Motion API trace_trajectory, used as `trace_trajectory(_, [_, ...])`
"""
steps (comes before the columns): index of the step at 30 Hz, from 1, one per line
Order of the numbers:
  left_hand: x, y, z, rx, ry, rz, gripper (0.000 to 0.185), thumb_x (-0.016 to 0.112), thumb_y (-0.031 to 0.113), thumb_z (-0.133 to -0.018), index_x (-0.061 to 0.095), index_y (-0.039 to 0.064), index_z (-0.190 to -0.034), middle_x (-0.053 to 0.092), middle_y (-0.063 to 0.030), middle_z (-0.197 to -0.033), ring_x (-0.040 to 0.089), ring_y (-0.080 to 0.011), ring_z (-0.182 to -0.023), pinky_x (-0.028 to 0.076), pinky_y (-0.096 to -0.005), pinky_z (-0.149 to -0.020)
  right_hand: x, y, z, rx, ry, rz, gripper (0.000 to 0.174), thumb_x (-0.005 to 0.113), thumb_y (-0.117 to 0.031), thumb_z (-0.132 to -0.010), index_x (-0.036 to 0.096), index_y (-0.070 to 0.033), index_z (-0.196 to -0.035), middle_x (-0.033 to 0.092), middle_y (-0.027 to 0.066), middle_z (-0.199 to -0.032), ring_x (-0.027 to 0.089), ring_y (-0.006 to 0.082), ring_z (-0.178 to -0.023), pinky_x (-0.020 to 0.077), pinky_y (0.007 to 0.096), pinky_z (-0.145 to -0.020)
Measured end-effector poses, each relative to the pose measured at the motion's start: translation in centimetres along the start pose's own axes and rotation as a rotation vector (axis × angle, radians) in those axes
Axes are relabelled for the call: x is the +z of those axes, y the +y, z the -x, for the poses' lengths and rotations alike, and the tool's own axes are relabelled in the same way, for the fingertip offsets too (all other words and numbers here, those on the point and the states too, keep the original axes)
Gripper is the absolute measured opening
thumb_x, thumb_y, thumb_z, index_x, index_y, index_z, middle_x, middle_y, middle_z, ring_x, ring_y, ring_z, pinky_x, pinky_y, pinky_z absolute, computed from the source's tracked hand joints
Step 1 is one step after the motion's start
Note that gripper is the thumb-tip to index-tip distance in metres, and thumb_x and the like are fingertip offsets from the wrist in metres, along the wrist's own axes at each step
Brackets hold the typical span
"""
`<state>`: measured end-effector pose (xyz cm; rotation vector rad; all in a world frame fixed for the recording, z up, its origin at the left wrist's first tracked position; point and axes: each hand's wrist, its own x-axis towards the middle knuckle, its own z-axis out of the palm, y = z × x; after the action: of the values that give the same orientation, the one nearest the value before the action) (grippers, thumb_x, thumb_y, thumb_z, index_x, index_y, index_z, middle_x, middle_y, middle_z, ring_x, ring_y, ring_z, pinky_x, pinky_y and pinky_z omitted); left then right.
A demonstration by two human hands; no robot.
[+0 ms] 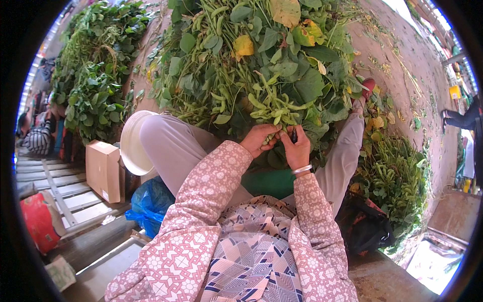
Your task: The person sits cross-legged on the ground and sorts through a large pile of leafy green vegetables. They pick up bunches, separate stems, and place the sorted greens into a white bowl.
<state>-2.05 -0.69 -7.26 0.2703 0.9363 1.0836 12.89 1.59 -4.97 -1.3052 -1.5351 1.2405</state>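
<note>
My left hand [261, 139] is closed round the lower end of a small bunch of green soybean pods [274, 104], which fans out beyond my fingers. Close beside it, my right hand [296, 146] grips a small dark-handled tool [294, 135] against the stems; its blade cannot be made out. A silver bangle [302, 169] circles my right wrist. A large heap of soybean plants [215, 75], with pods, green leaves and some yellow leaves, lies before me and reaches between my legs.
A white bucket [132, 143] stands by my left knee, with a cardboard box [102, 170] and a blue plastic bag [151, 204] nearby. More plants are piled at the upper left [90, 83] and at the right [396, 170]. People are partly visible at both edges.
</note>
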Motion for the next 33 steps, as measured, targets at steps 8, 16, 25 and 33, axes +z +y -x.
trace_trajectory(8, [-0.4,0.1,-0.6,0.024,-0.013,0.044,0.012,0.062,0.013,-0.088,0.061,0.003,-0.094,0.057,-0.0019,-0.076,0.048,-0.007,-0.054,0.028,-0.0194,-0.037,-0.4,-0.1,1.0,0.23,-0.221,-0.054,0.019,0.052,-0.02,-0.092,0.052,-0.002,-0.094,0.057,0.0053,-0.065,0.051,0.0123,-0.056,0.0414,0.0275,-0.055])
trace_trajectory(16, [0.1,1.0,-0.1,0.009,0.042,-0.073,0.015,0.065,0.008,-0.085,0.062,0.003,-0.099,0.059,-0.0026,-0.077,0.048,-0.0063,-0.053,0.027,-0.0187,-0.038,-1.3,-0.3,1.1,0.195,-0.332,-0.022,0.025,0.043,-0.026,-0.095,0.053,-0.003,-0.098,0.057,0.0086,-0.062,0.054,0.0178,-0.051,0.0436,0.0321,-0.05])
trace_trajectory(25, [0.1,1.3,0.2,-0.049,-0.065,-0.002,0.019,0.066,0.011,-0.086,0.06,0.004,-0.102,0.06,-0.0028,-0.078,0.048,-0.0063,-0.051,0.027,-0.0179,-0.037,-2.2,-1.1,0.7,0.763,-0.455,-0.732,0.017,0.045,-0.026,-0.097,0.051,-0.01,-0.096,0.044,-0.0004,-0.062,0.031,0.0055,-0.04,0.0208,0.0205,-0.033])
trace_trajectory(33, [0.7,1.1,0.2,0.034,-0.019,-0.148,0.016,0.065,0.013,-0.086,0.059,0.004,-0.098,0.058,-0.0016,-0.079,0.047,-0.0067,-0.052,0.026,-0.0183,-0.037,-1.5,-0.8,0.7,0.689,-0.372,-0.645,0.014,0.049,-0.026,-0.097,0.049,-0.013,-0.093,0.044,-0.0013,-0.062,0.031,0.0053,-0.039,0.022,0.0208,-0.033])
